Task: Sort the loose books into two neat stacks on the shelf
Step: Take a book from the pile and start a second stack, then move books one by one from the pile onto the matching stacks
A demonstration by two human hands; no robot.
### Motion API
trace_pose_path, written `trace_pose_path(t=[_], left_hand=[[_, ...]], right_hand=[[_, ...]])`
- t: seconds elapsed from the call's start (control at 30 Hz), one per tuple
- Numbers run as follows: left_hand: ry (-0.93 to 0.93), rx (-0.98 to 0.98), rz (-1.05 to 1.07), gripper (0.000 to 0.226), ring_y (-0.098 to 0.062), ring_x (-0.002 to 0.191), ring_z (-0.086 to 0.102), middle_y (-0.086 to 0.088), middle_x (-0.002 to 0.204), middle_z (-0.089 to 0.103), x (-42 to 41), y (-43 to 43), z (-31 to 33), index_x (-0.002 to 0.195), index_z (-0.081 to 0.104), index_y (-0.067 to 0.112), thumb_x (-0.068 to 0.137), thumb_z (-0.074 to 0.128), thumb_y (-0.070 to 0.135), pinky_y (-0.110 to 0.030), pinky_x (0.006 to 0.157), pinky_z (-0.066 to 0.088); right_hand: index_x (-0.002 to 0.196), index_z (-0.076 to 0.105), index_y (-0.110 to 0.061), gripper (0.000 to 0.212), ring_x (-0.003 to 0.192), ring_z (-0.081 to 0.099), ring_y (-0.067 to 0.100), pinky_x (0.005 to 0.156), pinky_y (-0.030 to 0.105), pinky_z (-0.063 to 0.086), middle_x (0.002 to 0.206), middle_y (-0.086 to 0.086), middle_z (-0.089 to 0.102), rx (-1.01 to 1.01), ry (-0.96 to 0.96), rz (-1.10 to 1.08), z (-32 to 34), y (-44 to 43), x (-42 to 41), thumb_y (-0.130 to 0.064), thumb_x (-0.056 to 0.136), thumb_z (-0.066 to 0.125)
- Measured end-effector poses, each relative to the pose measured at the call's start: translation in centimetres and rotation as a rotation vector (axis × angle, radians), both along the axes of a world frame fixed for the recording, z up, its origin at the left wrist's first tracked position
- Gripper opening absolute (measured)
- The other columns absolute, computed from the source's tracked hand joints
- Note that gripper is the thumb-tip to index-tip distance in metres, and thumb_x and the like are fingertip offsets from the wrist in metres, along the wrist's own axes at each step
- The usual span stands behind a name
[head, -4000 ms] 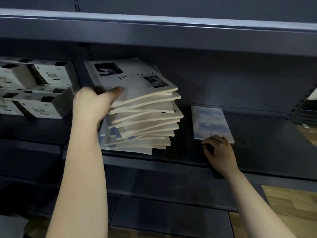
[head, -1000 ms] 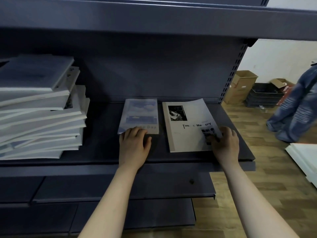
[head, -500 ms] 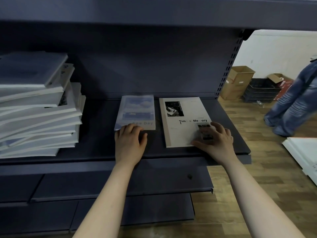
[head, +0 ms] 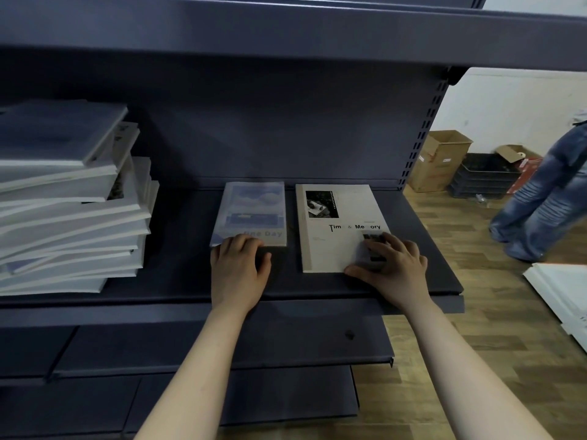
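Observation:
Two books lie flat side by side on the dark shelf (head: 178,281). The smaller blue book (head: 252,209) with clouds on its cover is on the left. The larger pale book (head: 333,239) with a black photo and title is on the right. My left hand (head: 238,268) rests with its fingertips on the blue book's near edge. My right hand (head: 392,268) lies spread on the pale book's near right corner, thumb along its front edge. An uneven pile of loose books (head: 66,198) stands at the shelf's left end.
An upper shelf (head: 286,30) overhangs close above. Lower shelves (head: 222,344) jut out below my arms. Past the shelf's right end is wooden floor with a cardboard box (head: 440,160), dark crates (head: 482,179), white panels (head: 562,290) and a person's legs in jeans (head: 546,198).
Four seconds ago my left hand held the pale book atop the pile; it now lies beside the blue one. Within the last second my right hand slid onto its corner.

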State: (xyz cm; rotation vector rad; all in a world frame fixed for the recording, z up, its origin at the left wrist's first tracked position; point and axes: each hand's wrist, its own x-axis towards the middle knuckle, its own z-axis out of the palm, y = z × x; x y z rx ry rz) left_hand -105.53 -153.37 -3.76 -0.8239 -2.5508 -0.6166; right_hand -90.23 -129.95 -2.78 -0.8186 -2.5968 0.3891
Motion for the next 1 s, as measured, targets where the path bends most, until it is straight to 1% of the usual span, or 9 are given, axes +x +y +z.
trace_pose_path(t=[0.07,0.17,0.4,0.6,0.7,0.8,0.87,0.93,1.0], left_hand=[[-0.006,-0.004,-0.001,0.021,-0.025,0.106,0.053,-0.002,0.109,0.061,0.0,0.0,0.0,0.102,0.064,0.017,0.088,0.058,0.033,-0.042,0.093,0.038],[-0.011,-0.011,-0.001,0.023,-0.025,0.107,0.053,-0.002,0.110,0.061,0.0,0.0,0.0,0.103,0.063,0.017,0.088,0.057,0.034,-0.042,0.094,0.038],[-0.018,-0.007,0.001,0.023,-0.026,0.106,0.053,-0.003,0.109,0.061,0.0,0.1,0.1,0.103,0.064,0.016,0.088,0.058,0.033,-0.043,0.094,0.038],[-0.023,-0.002,-0.002,0.020,-0.026,0.104,0.054,-0.002,0.107,0.061,0.1,0.1,0.1,0.101,0.063,0.017,0.088,0.059,0.031,-0.042,0.092,0.038],[-0.012,0.023,-0.015,0.015,-0.026,0.100,0.056,-0.003,0.103,0.062,0.2,0.0,0.3,0.098,0.064,0.016,0.087,0.061,0.026,-0.042,0.088,0.040],[-0.013,0.047,-0.037,0.013,-0.026,0.098,0.057,-0.002,0.101,0.062,0.4,-0.1,0.6,0.096,0.064,0.017,0.086,0.061,0.025,-0.042,0.086,0.041],[-0.010,0.050,-0.054,0.013,-0.026,0.095,0.058,-0.002,0.099,0.063,0.4,-0.4,1.0,0.095,0.064,0.017,0.087,0.059,0.026,-0.040,0.084,0.042],[-0.002,0.059,-0.067,0.012,-0.025,0.093,0.058,-0.002,0.098,0.063,0.3,-0.9,1.7,0.095,0.063,0.017,0.087,0.058,0.025,-0.039,0.081,0.043],[0.001,0.101,-0.081,0.014,-0.027,0.093,0.058,-0.003,0.098,0.064,-0.1,-1.5,2.8,0.098,0.064,0.015,0.088,0.058,0.023,-0.039,0.079,0.044]], right_hand=[[0.123,0.060,-0.039,0.071,0.132,0.029,0.029,0.097,0.046,0.028,0.147,-0.005,0.041,0.003,0.002,0.000,0.1,0.0,-0.2,-0.077,0.063,0.062],[0.121,0.061,-0.038,0.067,0.132,0.031,0.028,0.097,0.047,0.029,0.146,-0.005,0.043,0.020,0.014,-0.003,-0.1,-0.1,-0.1,-0.075,0.065,0.063],[0.112,0.065,-0.037,0.069,0.125,0.042,0.027,0.094,0.045,0.033,0.134,-0.006,0.052,0.099,0.051,-0.053,-0.5,-0.4,-0.2,-0.082,0.061,0.056],[0.116,0.062,-0.039,0.075,0.127,0.036,0.026,0.096,0.047,0.031,0.136,-0.007,0.049,0.079,-0.003,-0.032,-0.5,0.0,-0.2,-0.087,0.059,0.050],[0.111,0.065,-0.038,0.068,0.127,0.035,0.026,0.096,0.047,0.030,0.132,-0.009,0.052,0.062,0.038,-0.020,-0.4,-0.2,-0.1,-0.085,0.066,0.045],[0.099,0.072,-0.029,0.048,0.120,0.045,0.028,0.093,0.045,0.030,0.119,-0.006,0.064,0.157,0.147,-0.017,-0.7,-0.5,0.0,-0.064,0.079,0.047],[0.089,0.073,-0.023,0.026,0.110,0.054,0.030,0.088,0.044,0.034,0.107,-0.002,0.069,0.221,0.210,0.023,-0.8,-1.1,-0.3,-0.043,0.081,0.059],[0.081,0.072,-0.016,0.006,0.098,0.059,0.036,0.082,0.044,0.041,0.097,0.004,0.070,0.243,0.277,0.098,-0.4,-2.2,-1.1,-0.019,0.076,0.072],[0.078,0.072,-0.011,0.012,0.089,0.061,0.037,0.078,0.043,0.048,0.090,0.007,0.069,0.242,0.307,0.199,-0.2,-3.5,-2.1,-0.004,0.069,0.077]])
